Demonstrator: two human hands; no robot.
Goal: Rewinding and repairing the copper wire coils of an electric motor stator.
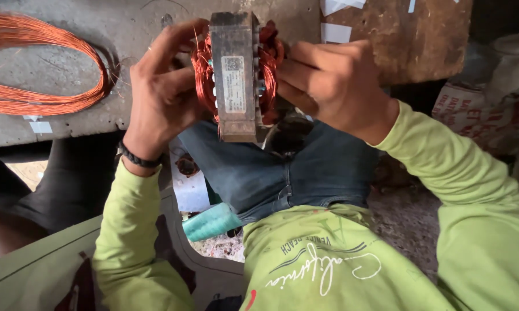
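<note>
A grey metal motor stator [234,75] with copper wire windings bulging from both ends is held upright between my hands, above my lap. My left hand [164,95] grips its left side, fingers curled over the copper coil [203,75]. My right hand [325,86] grips the right side, fingers pressed against the other coil [269,63]. A white label sits on the stator's facing side. A black band circles my left wrist.
A loop of loose copper wire [46,63] lies on the grey worktop [69,34] at the upper left. A brown board [397,34] is at the upper right, a printed sack [478,115] at the right, a teal roll [210,222] near my knee.
</note>
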